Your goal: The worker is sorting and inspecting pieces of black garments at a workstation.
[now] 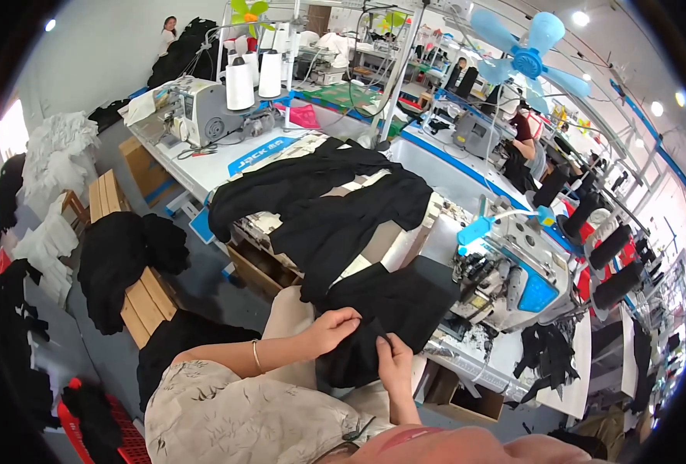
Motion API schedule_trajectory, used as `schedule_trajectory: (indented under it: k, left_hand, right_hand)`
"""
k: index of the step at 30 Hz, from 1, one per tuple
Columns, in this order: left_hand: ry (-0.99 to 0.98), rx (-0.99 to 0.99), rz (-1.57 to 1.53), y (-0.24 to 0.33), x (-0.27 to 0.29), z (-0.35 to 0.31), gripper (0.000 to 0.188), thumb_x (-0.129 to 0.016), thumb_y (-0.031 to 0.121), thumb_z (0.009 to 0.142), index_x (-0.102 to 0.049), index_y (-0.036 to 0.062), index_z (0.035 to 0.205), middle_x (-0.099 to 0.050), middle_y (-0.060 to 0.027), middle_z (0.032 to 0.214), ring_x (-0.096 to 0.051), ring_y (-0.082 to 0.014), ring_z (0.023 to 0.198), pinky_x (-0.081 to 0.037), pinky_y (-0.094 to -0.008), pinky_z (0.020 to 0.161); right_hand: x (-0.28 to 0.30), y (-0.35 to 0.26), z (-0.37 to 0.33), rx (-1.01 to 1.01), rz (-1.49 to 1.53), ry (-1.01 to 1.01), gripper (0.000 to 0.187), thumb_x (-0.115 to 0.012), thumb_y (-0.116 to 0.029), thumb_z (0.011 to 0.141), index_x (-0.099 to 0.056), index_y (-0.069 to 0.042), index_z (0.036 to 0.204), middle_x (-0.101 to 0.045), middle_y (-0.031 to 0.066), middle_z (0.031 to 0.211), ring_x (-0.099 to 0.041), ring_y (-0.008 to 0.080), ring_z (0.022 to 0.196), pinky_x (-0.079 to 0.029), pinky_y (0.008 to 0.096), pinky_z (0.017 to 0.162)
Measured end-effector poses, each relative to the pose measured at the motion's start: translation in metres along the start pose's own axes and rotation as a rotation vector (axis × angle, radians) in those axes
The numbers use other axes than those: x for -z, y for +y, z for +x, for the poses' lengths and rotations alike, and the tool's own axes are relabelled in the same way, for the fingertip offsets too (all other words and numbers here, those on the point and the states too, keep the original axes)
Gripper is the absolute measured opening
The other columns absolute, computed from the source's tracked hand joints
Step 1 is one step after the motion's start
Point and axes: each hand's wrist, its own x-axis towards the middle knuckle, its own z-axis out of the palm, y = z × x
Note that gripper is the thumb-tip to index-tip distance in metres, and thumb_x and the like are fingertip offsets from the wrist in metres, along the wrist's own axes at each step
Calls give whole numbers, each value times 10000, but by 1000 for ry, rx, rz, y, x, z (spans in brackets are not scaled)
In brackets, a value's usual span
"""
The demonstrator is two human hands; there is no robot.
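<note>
Over my lap and the table's near edge lies a piece of black fabric (393, 298). My left hand (334, 331), with a bracelet on the wrist, is closed in a pinch on its edge. A short way to the right, my right hand (394, 359) pinches the same fabric between thumb and fingers. Just beyond my hands, black garment pieces (343, 205) are spread loosely over the table. To the right of the fabric stands a sewing machine (525, 282) with a lit blue lamp (476, 230); neither hand touches it.
Black thread cones (610, 246) stand right of the machine, with black scraps (546, 357) hanging below. Another sewing machine (200, 112) and white thread cones (240, 83) are at the far left. A wooden bench (148, 305) bears black fabric. A blue fan (527, 60) hangs above; a co-worker (522, 143) sits beyond.
</note>
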Motion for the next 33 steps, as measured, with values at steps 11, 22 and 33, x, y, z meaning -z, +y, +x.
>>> schedule_trajectory:
  k: [11, 22, 33]
  left_hand:
    - [-298, 125, 275, 42, -15, -54, 110, -611, 70, 859, -607, -4, 940, -589, 38, 828, -519, -31, 754, -431, -200, 664]
    - [-237, -295, 723, 92, -14, -65, 228, -636, 165, 837, -639, -12, 980, -663, -126, 854, -632, -168, 794, -479, -283, 723]
    - [-347, -285, 613, 80, 0, -34, 255, -643, 208, 836, -622, -29, 927, -645, -90, 787, -575, -126, 718, -450, -281, 661]
  right_hand:
    - [8, -11, -55, 111, 344, -14, 151, -563, -121, 896, -588, 1, 810, -492, -71, 638, -393, 0, 613, -341, 186, 511]
    - [-6, -8, -65, 142, 231, -90, 140, -540, -105, 872, -576, 3, 790, -474, -39, 619, -413, 31, 617, -341, 200, 533]
    - [-4, 7, -44, 122, 461, -45, 206, -510, -183, 936, -612, -32, 841, -548, -60, 722, -413, 15, 652, -328, 193, 571]
